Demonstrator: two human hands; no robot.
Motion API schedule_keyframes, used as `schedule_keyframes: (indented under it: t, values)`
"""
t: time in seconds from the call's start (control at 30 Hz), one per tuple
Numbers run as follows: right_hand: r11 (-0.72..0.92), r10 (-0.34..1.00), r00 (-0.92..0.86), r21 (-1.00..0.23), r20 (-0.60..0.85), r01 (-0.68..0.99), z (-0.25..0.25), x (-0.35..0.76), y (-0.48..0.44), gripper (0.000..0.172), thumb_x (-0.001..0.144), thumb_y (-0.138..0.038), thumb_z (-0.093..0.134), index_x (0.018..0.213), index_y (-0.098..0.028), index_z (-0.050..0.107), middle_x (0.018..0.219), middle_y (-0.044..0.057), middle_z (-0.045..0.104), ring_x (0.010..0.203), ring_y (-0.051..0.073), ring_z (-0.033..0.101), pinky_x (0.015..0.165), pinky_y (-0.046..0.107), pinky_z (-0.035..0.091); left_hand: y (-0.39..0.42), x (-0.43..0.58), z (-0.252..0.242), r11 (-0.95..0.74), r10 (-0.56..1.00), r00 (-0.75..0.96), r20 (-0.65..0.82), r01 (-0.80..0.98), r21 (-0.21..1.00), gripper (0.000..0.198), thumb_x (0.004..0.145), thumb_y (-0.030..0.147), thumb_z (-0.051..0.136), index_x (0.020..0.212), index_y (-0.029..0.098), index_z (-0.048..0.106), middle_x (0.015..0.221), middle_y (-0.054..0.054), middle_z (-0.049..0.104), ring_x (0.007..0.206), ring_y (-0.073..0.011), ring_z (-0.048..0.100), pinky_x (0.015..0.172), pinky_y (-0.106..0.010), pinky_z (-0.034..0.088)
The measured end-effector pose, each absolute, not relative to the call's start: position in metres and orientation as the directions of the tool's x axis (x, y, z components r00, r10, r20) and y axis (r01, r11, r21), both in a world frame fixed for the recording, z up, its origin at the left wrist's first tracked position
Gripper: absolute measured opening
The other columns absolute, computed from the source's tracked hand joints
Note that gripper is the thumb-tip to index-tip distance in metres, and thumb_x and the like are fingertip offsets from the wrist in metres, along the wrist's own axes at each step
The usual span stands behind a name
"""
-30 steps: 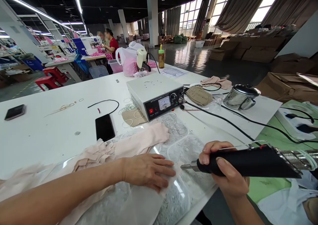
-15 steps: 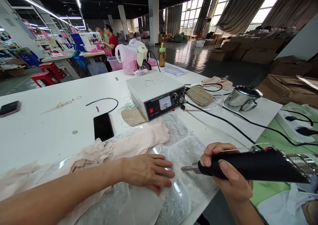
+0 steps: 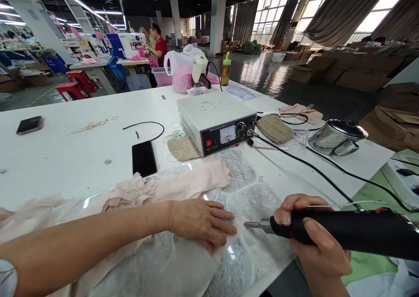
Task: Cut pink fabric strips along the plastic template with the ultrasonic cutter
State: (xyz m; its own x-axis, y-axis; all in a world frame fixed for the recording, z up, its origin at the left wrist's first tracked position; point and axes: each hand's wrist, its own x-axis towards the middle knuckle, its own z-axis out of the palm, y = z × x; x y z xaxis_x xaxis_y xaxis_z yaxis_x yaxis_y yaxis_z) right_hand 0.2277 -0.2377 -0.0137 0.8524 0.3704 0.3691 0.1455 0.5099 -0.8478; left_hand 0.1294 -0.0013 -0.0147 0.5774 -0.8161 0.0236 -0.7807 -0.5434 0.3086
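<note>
My left hand [image 3: 203,222] lies flat, fingers spread, on pale pink fabric [image 3: 183,185] and sheer white material over a scratched clear mat [image 3: 252,201]. My right hand [image 3: 310,240] is wrapped around a black handheld tool [image 3: 347,231]. Its metal tip [image 3: 253,225] points left, a short gap from my left fingertips. A black cable [image 3: 304,164] runs from the tool toward a white control box [image 3: 218,122] with a meter and knobs.
A black phone [image 3: 143,158] lies left of the box, another phone [image 3: 30,125] at far left. A steel pot [image 3: 337,137], fabric pieces, elastic rings and a bottle [image 3: 225,72] sit on the white table [image 3: 65,157]. A person in red works at a far sewing station [image 3: 161,48].
The view has shifted a little to the left. My right hand with the tool has dropped slightly; its tip stays near my left hand, which rests in the same place.
</note>
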Motion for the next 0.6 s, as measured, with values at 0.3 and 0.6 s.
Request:
schedule_keyframes:
  t: [0.3, 0.6]
  values:
    - [0.521, 0.362, 0.862, -0.844, 0.355, 0.128, -0.011, 0.213, -0.242, 0.012, 0.076, -0.029, 0.063, 0.084, -0.02, 0.062, 0.073, 0.002, 0.055, 0.05, 0.012, 0.051, 0.045, 0.03, 0.048, -0.002, 0.129, -0.022, -0.542, -0.767, 0.635, 0.093, -0.719, 0.435, 0.012, 0.089, 0.031, 0.069, 0.081, 0.023, 0.065, 0.128, -0.001, 0.064, 0.132, -0.0225, 0.048, 0.116, -0.033, 0.03]
    - [0.483, 0.425, 0.853, -0.873, 0.302, 0.069, -0.012, 0.198, -0.244, 0.011, 0.08, -0.031, 0.061, 0.087, -0.022, 0.06, 0.075, 0.001, 0.053, 0.054, 0.012, 0.05, 0.05, 0.032, 0.05, -0.003, 0.129, -0.022, -0.547, -0.736, 0.673, 0.07, -0.653, 0.524, 0.012, 0.086, 0.028, 0.073, 0.077, 0.025, 0.065, 0.13, 0.004, 0.063, 0.133, -0.0205, 0.046, 0.117, -0.032, 0.027]
